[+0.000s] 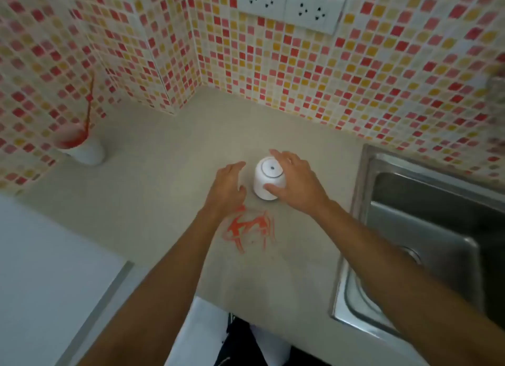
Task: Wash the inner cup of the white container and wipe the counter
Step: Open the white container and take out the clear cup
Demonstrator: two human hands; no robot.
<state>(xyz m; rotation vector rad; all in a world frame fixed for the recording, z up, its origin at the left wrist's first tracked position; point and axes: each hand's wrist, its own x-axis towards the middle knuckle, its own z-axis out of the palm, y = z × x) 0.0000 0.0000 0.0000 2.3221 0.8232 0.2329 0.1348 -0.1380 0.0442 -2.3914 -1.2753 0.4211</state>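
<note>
A white container [269,178] with a round lid stands upright in the middle of the beige counter [169,174]. My right hand [293,184] wraps around its right side, thumb on the front wall and fingers behind the lid. My left hand [228,188] hovers just left of it, fingers apart, not touching it. A red smear [250,227] lies on the counter right in front of the container. At the far left stands a white cup [82,144] with red liquid inside and a red stick or straw in it, blurred.
A steel sink [426,237] is set into the counter at the right. Mosaic tile walls close the back and left, with two white sockets [289,6] high up. A pale surface [41,270] lies at lower left. The counter's front edge is near my body.
</note>
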